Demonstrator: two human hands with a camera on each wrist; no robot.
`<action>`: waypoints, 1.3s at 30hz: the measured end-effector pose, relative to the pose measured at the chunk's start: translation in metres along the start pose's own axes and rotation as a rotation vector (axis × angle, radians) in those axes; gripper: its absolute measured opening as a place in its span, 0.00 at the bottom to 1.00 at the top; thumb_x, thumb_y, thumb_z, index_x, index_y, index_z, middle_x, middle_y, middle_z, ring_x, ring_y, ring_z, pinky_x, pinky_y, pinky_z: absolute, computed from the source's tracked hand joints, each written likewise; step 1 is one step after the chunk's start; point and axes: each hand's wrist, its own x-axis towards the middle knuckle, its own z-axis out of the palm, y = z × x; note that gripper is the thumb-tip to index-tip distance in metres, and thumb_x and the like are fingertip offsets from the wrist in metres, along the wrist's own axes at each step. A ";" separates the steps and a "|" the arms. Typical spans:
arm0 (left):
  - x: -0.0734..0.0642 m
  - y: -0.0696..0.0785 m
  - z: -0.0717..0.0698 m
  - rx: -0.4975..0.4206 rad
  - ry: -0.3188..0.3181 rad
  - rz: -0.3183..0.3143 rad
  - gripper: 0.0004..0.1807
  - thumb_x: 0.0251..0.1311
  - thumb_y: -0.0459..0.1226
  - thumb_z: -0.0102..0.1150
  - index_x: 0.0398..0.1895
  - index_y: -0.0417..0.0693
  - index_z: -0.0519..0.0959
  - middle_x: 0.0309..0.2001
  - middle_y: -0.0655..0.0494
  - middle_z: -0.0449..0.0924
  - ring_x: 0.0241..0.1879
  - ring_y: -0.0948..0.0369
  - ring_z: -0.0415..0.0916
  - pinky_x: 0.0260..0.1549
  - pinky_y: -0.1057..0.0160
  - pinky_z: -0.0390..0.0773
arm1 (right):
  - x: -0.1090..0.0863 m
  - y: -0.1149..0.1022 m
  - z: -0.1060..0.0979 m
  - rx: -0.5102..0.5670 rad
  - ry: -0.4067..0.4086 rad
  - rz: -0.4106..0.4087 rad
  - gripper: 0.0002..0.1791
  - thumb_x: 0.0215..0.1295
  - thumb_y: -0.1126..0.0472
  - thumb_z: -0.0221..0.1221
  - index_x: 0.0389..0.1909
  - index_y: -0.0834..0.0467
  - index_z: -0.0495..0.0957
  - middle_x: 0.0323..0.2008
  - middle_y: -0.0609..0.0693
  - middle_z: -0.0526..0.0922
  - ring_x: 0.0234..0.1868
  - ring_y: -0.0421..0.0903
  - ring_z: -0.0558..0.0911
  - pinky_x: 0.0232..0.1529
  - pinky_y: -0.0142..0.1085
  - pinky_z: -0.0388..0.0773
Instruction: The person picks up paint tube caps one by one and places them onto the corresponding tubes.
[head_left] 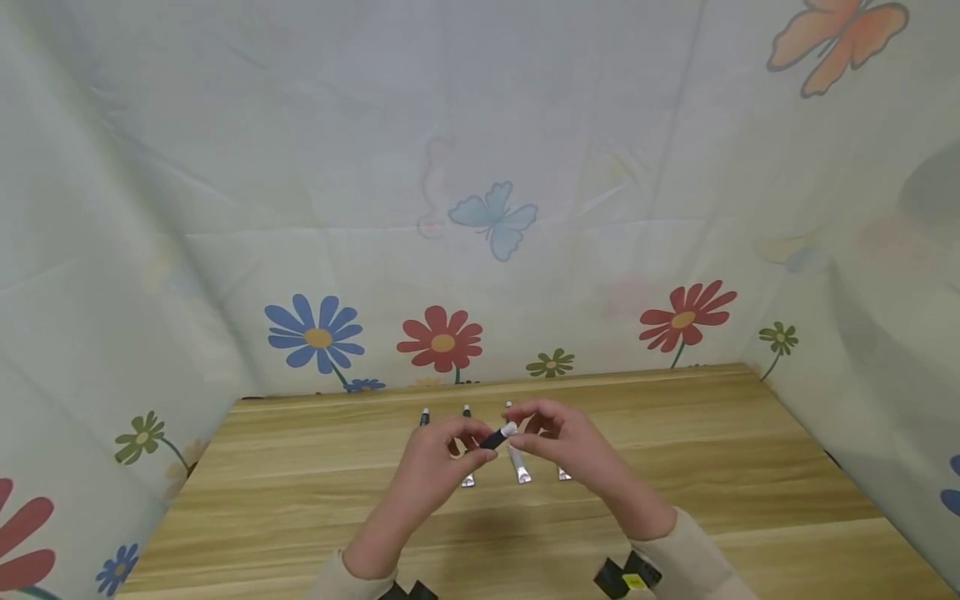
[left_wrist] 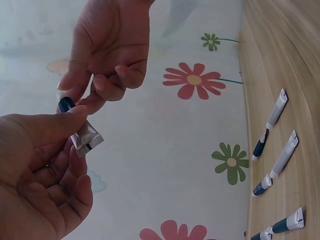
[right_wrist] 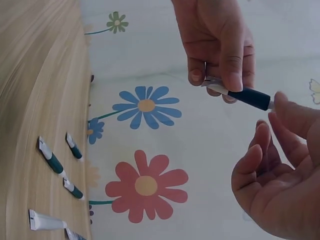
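Observation:
A small paint tube (head_left: 492, 440) with a dark label is held up above the table between both hands. My left hand (head_left: 431, 467) pinches its body between thumb and fingers, and the flat silver crimped end (left_wrist: 91, 141) pokes out below the thumb in the left wrist view. At the other end, my right hand (head_left: 576, 443) has thumb and forefinger on the white cap (head_left: 509, 429); its other fingers curl loosely. In the right wrist view the dark label (right_wrist: 250, 97) lies between the two hands.
More tubes lie on the wooden table (head_left: 300, 483) behind and below the hands, among them a silver one (head_left: 519, 467) and a dark-labelled one (right_wrist: 52, 159). A pale cloth (head_left: 360, 167) printed with flowers and butterflies hangs behind the table and on both sides.

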 end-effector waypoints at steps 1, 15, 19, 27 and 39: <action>0.000 0.000 0.000 0.004 0.000 0.001 0.06 0.57 0.34 0.74 0.37 0.49 0.87 0.32 0.59 0.86 0.35 0.66 0.76 0.36 0.71 0.75 | 0.000 0.000 0.000 0.010 -0.004 -0.002 0.15 0.71 0.60 0.63 0.54 0.63 0.81 0.47 0.61 0.83 0.39 0.42 0.78 0.34 0.30 0.73; 0.000 -0.002 0.001 -0.004 -0.008 0.006 0.06 0.57 0.34 0.74 0.36 0.50 0.87 0.31 0.60 0.84 0.34 0.66 0.74 0.36 0.71 0.74 | 0.001 0.003 -0.002 0.054 -0.066 -0.049 0.13 0.73 0.63 0.60 0.53 0.66 0.80 0.52 0.65 0.80 0.43 0.41 0.79 0.44 0.30 0.79; 0.000 -0.002 0.000 0.004 -0.014 0.011 0.06 0.57 0.34 0.74 0.37 0.50 0.87 0.32 0.60 0.84 0.35 0.66 0.74 0.36 0.71 0.74 | 0.003 0.004 0.000 0.015 -0.037 -0.042 0.10 0.71 0.62 0.63 0.45 0.65 0.80 0.43 0.60 0.82 0.39 0.41 0.78 0.41 0.29 0.78; 0.000 -0.003 0.001 -0.004 -0.023 -0.010 0.06 0.57 0.34 0.74 0.37 0.50 0.87 0.32 0.61 0.84 0.35 0.67 0.74 0.36 0.71 0.74 | 0.004 0.010 -0.002 0.073 -0.067 -0.018 0.19 0.71 0.62 0.63 0.57 0.68 0.77 0.47 0.63 0.81 0.39 0.39 0.78 0.37 0.28 0.76; -0.001 -0.004 0.001 -0.001 -0.028 0.003 0.06 0.57 0.35 0.74 0.37 0.49 0.87 0.31 0.60 0.83 0.34 0.67 0.73 0.35 0.71 0.74 | 0.003 0.010 0.000 0.021 -0.045 -0.010 0.14 0.70 0.62 0.64 0.50 0.66 0.79 0.43 0.60 0.81 0.38 0.41 0.78 0.36 0.28 0.75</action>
